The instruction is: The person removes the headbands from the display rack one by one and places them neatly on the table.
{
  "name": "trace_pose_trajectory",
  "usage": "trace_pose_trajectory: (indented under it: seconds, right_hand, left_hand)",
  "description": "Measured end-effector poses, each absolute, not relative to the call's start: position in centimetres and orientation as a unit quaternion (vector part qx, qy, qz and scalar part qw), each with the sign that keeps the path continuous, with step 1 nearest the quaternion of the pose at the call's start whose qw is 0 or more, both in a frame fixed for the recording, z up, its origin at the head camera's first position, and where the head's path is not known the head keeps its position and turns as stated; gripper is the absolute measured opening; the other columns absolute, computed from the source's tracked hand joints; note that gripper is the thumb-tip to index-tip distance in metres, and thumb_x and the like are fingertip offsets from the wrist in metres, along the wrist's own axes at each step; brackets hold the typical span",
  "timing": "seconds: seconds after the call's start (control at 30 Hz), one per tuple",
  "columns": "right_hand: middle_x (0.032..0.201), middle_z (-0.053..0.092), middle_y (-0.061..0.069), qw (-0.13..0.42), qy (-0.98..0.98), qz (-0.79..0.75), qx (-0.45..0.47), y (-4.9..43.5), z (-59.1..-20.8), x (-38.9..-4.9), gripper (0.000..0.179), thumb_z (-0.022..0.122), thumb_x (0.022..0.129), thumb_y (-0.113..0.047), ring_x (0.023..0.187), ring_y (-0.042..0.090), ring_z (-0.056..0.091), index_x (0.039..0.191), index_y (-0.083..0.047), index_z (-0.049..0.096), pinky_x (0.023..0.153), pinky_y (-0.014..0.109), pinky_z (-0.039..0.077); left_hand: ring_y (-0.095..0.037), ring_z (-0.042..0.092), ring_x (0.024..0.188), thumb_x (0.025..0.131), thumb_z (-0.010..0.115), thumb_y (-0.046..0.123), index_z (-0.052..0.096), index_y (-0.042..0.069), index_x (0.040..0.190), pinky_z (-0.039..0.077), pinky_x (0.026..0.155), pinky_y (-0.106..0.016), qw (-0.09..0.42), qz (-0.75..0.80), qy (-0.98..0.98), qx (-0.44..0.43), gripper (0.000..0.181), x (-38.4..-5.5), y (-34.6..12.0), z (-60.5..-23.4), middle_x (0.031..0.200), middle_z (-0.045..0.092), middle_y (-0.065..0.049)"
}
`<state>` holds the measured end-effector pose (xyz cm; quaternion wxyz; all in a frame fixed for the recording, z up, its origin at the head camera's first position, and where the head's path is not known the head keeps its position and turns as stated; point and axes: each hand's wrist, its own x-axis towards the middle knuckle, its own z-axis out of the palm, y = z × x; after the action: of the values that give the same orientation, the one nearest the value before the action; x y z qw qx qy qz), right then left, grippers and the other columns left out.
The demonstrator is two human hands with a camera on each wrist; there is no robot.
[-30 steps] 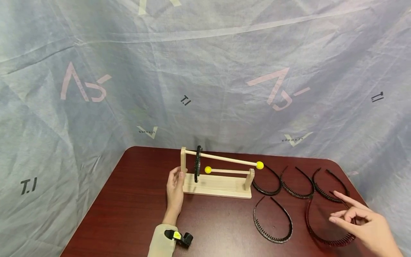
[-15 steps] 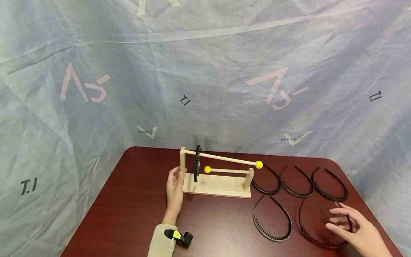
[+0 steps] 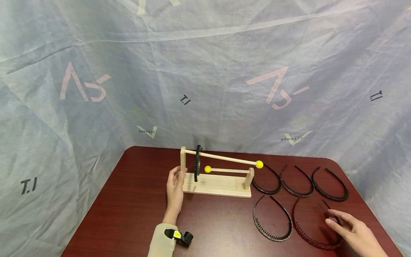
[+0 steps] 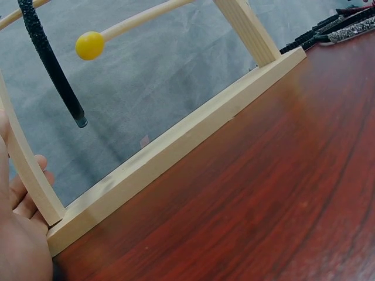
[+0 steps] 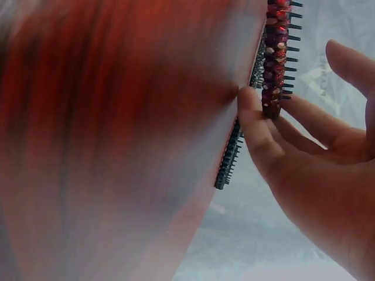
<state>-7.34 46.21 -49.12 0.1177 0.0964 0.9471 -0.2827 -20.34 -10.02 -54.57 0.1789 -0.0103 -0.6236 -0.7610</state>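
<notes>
On the right of the head view, my right hand (image 3: pixel 353 228) is at the right arm of a dark red headband (image 3: pixel 316 243). In the right wrist view its fingers touch the jewelled band (image 5: pixel 276 64) low over the table, while the thumb stands apart. My left hand (image 3: pixel 174 192) holds the left post (image 3: pixel 183 160) of a pale wooden stand (image 3: pixel 216 186); in the left wrist view, fingers (image 4: pixel 26 202) show behind that post. From the stand's upper rod (image 3: pixel 228 159) hangs a black toothed headband (image 3: pixel 197 164). Yellow balls (image 3: pixel 259 164) tip both rods.
Three dark headbands lie in a row right of the stand, among them one in the middle (image 3: pixel 297 194) and one far right (image 3: pixel 334 198). A speckled headband (image 3: pixel 274 238) lies in front. Grey cloth (image 3: pixel 205 71) hangs behind the brown table (image 3: pixel 128 214).
The dark red headband has moved left and lies beside the speckled one. My right hand has lowered and its pinch has loosened, thumb and fingers spread. The left hand and stand stay put.
</notes>
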Motion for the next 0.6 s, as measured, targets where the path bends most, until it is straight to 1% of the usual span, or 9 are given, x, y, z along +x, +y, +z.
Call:
trace_pose_trajectory:
  seconds: [0.13, 0.27, 0.37, 0.47, 0.6]
  right_hand:
    - [0.156, 0.044, 0.049, 0.13, 0.95, -0.271, 0.08, 46.08, -49.39, -7.44, 0.078, 0.062, 0.114, -0.05, 0.127, 0.062, 0.062, 0.156, 0.014, 0.049, 0.092, 0.062, 0.06]
    - [0.155, 0.042, 0.051, 0.151, 0.955, -0.251, 0.052, 45.92, -49.52, -7.55, 0.079, 0.063, 0.114, -0.049, 0.122, 0.059, 0.066, 0.158, 0.014, 0.047, 0.09, 0.062, 0.059]
    - [0.156, 0.042, 0.051, 0.152, 0.958, -0.241, 0.035, 45.8, -49.53, -7.65, 0.079, 0.064, 0.114, -0.046, 0.12, 0.058, 0.067, 0.158, 0.016, 0.045, 0.091, 0.063, 0.059]
    - [0.156, 0.042, 0.051, 0.148, 0.961, -0.232, 0.026, 45.76, -49.61, -7.71, 0.079, 0.065, 0.114, -0.045, 0.122, 0.06, 0.065, 0.157, 0.018, 0.044, 0.093, 0.064, 0.058]
    - [0.155, 0.042, 0.052, 0.134, 0.966, -0.223, 0.01, 45.78, -49.87, -7.62, 0.079, 0.067, 0.112, -0.045, 0.129, 0.067, 0.057, 0.157, 0.017, 0.046, 0.093, 0.066, 0.057]
  left_hand:
    - [-0.006, 0.065, 0.132, 0.119, 0.052, 0.011, 0.055, -0.005, 0.148, 0.043, 0.112, -0.022, 0.179, -0.762, -0.622, -0.01, 0.033, -20.38, -10.0, -54.64, 0.146, 0.065, -0.034]
    - [-0.007, 0.065, 0.133, 0.119, 0.052, 0.012, 0.055, -0.005, 0.148, 0.043, 0.112, -0.023, 0.179, -0.761, -0.623, -0.01, 0.033, -20.42, -10.02, -54.64, 0.146, 0.065, -0.034]
    - [-0.007, 0.065, 0.133, 0.119, 0.052, 0.012, 0.055, -0.004, 0.148, 0.043, 0.112, -0.023, 0.18, -0.761, -0.623, -0.01, 0.033, -20.41, -10.04, -54.63, 0.146, 0.066, -0.033]
    - [-0.007, 0.065, 0.133, 0.119, 0.052, 0.011, 0.055, -0.005, 0.148, 0.043, 0.112, -0.023, 0.18, -0.761, -0.623, -0.01, 0.033, -20.4, -10.05, -54.65, 0.145, 0.066, -0.032]
    - [-0.007, 0.065, 0.133, 0.119, 0.052, 0.012, 0.055, -0.005, 0.147, 0.043, 0.112, -0.022, 0.181, -0.76, -0.624, -0.012, 0.033, -20.4, -10.03, -54.67, 0.145, 0.067, -0.031]
